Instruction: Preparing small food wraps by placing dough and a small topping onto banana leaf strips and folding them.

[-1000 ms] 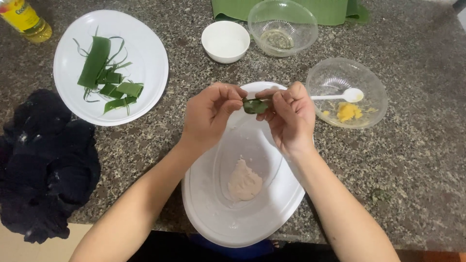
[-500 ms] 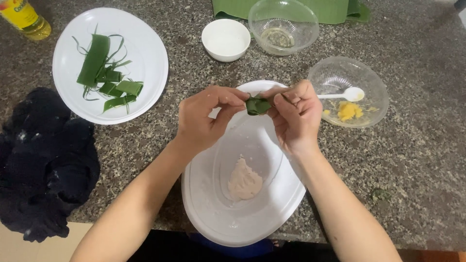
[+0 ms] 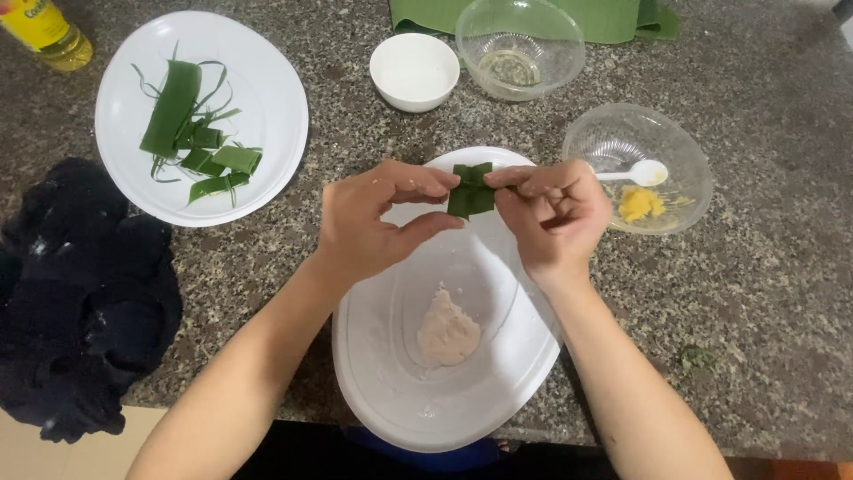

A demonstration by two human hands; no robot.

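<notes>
Small folded green leaf parcel [image 3: 471,189], pinched between 2 hands, above white tray [image 3: 373,356]

I see both hands up over the white oval dish [image 3: 533,356]: left hand [image 3: 378,222] and right hand [image 3: 555,213] pinch a small folded green leaf parcel [image 3: 471,189] between their fingertips. A lump of pale dough [image 3: 447,329] sits in the dish below. Leaf strips [image 3: 191,133] lie on the round white plate [image 3: 267,80], and a dark cloth [image 3: 75,293] lies bunched at the left.

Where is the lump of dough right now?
In the head view the lump of dough lies low in the centre, inside the white oval dish, below the folded green leaf held between both hands.
</notes>
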